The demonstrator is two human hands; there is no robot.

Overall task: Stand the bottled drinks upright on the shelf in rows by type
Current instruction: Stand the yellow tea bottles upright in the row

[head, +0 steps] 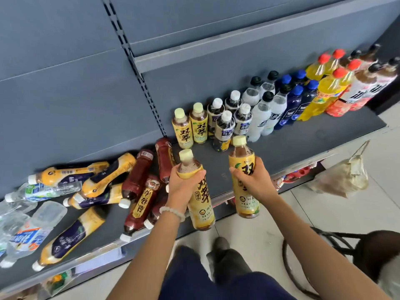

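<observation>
My left hand (184, 184) grips a yellow-labelled tea bottle (200, 200) around its shoulder, held in front of the shelf edge. My right hand (254, 177) holds a second yellow tea bottle (242, 161) of the same kind, upright, a little to the right. Two matching yellow tea bottles (190, 126) stand upright at the back of the grey shelf (303, 144). To their right stand rows of dark oolong bottles (229, 118), white bottles (262, 109), blue bottles (296, 98), orange drinks (324, 89) and pink-labelled bottles (357, 92).
A heap of lying bottles fills the shelf's left part: dark red ones (138, 182), yellow-and-navy ones (71, 234) and clear water bottles (41, 191). A mesh bag (344, 176) lies on the tiled floor at right, a black stool (346, 252) at lower right.
</observation>
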